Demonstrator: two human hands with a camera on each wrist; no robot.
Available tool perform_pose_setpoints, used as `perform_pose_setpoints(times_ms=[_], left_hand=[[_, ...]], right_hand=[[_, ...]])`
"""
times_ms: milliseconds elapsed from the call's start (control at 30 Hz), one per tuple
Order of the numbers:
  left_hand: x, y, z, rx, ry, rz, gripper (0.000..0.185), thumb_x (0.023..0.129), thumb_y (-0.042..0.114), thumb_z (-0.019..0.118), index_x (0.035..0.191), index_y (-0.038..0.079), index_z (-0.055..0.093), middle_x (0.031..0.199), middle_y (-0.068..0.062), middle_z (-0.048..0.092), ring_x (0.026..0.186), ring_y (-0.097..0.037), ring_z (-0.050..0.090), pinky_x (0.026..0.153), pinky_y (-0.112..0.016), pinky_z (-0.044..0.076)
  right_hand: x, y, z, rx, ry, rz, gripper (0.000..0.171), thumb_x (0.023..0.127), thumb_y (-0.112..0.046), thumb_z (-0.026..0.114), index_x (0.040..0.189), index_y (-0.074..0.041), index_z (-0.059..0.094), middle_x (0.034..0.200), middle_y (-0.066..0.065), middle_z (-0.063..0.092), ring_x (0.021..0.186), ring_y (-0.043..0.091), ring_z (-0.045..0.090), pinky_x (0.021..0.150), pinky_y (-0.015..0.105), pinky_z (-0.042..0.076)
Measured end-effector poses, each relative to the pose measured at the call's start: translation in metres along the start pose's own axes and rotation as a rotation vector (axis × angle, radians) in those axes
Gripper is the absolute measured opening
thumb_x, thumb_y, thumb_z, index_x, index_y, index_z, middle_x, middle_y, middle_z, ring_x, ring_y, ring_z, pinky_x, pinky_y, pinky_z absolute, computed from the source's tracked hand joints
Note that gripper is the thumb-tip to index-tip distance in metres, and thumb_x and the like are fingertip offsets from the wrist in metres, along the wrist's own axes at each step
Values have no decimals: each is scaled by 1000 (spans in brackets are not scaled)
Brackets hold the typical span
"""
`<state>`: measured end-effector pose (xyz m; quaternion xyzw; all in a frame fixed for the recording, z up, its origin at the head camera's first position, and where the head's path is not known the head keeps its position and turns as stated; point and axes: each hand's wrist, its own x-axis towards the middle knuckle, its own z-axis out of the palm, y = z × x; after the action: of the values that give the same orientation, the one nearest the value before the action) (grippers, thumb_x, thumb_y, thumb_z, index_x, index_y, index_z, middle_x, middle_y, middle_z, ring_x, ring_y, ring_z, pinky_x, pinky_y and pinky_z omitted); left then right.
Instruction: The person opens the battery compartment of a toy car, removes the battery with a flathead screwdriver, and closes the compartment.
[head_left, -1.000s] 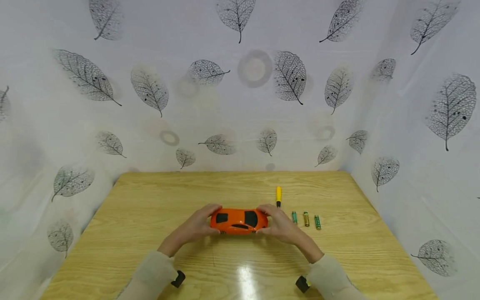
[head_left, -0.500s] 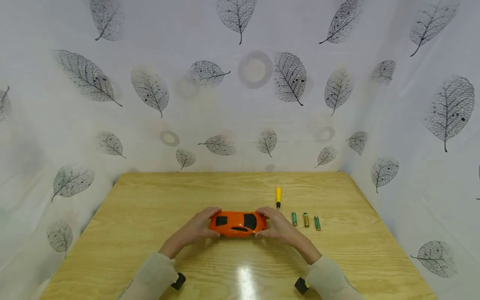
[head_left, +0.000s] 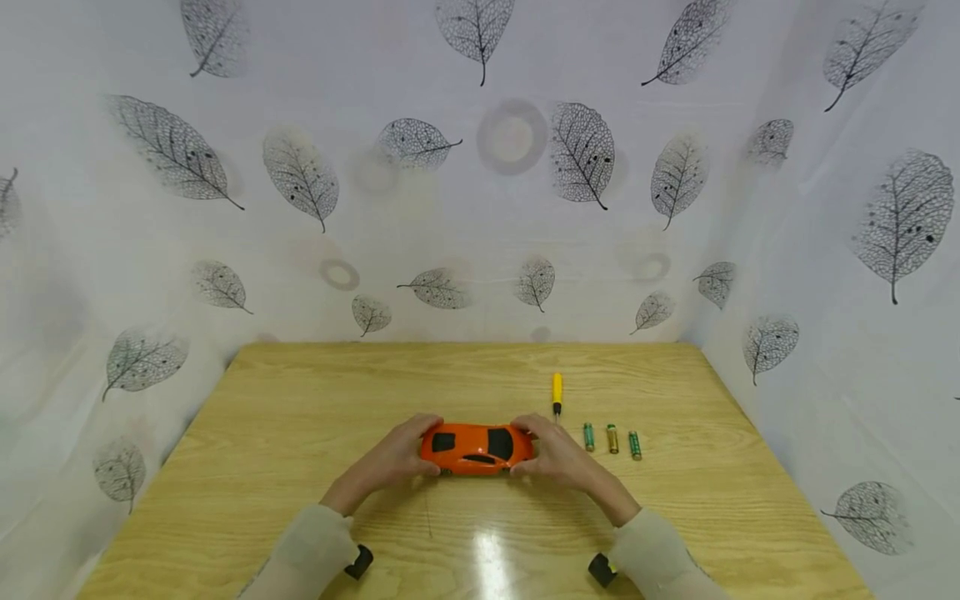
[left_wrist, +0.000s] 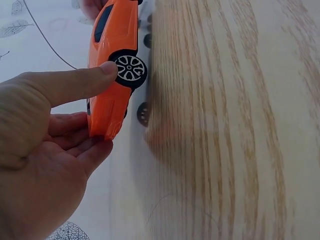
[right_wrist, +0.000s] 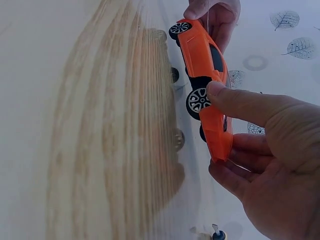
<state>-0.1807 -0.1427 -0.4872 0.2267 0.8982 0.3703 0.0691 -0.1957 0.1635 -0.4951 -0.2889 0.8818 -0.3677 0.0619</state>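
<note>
Centrally on the pale wooden table (head_left: 300, 433), the left hand (head_left: 390, 460) and right hand (head_left: 558, 458) grip a glossy orange plastic toy car (head_left: 476, 448) (wheels down); 3 small cylindrical batteries (head_left: 612, 439) lie at 3 o'clock.

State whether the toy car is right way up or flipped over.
Right way up. In the head view the car shows its roof and dark windows, and the wrist views show its wheels facing the table, between the left hand and right hand.

My hands hold orange toy car (head_left: 476, 448), black windows, silver wheels. Light wood-grain table (head_left: 300, 417). Yellow-black screwdriver (head_left: 557, 393). Green and gold batteries (head_left: 612, 438). White backdrop (head_left: 450, 208), grey leaf pattern.
</note>
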Motion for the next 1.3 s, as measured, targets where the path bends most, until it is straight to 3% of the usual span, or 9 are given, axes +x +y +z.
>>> perform_pose_setpoints(times_ms=[267, 667, 900, 1133, 1300], left_hand=[[-1, -2, 2, 2, -11, 4, 70, 77, -1, 88, 138, -7, 55, 136, -21, 59, 116, -32, 58, 101, -53, 47], [-4, 0, 2, -33, -28, -13, 73, 79, -2, 87, 142, -10, 51, 144, -26, 53, 126, -39, 54, 106, -57, 44], [-5, -2, 1, -22, -40, -3, 70, 81, 0, 86, 141, -8, 52, 143, -23, 54, 120, -35, 56, 103, -55, 45], [-6, -4, 1, -30, -50, -5, 75, 82, 2, 85, 146, -10, 47, 146, -25, 51, 127, -39, 53, 109, -57, 41], [-9, -8, -2, -67, -71, -12, 80, 87, 6, 82, 152, -11, 39, 152, -28, 45, 137, -43, 46, 115, -60, 35]], right_hand=[[0, 2, 2, -7, -11, 28, 70, 79, -16, 92, 136, 5, 58, 134, 19, 61, 114, 33, 62, 96, 50, 54], [-2, 2, 3, -27, -24, 4, 69, 80, -16, 92, 136, 5, 58, 129, 16, 63, 105, 25, 61, 89, 41, 55], [-3, -1, 2, -30, -33, -1, 68, 81, -16, 91, 137, 6, 58, 129, 17, 63, 102, 24, 61, 87, 38, 55], [-3, -2, 1, -39, -39, -4, 70, 81, -17, 91, 138, 6, 57, 132, 19, 62, 104, 24, 60, 90, 40, 54], [-5, -2, -1, -13, -49, 8, 78, 84, -24, 88, 145, 7, 50, 139, 23, 58, 115, 32, 60, 99, 50, 52]])
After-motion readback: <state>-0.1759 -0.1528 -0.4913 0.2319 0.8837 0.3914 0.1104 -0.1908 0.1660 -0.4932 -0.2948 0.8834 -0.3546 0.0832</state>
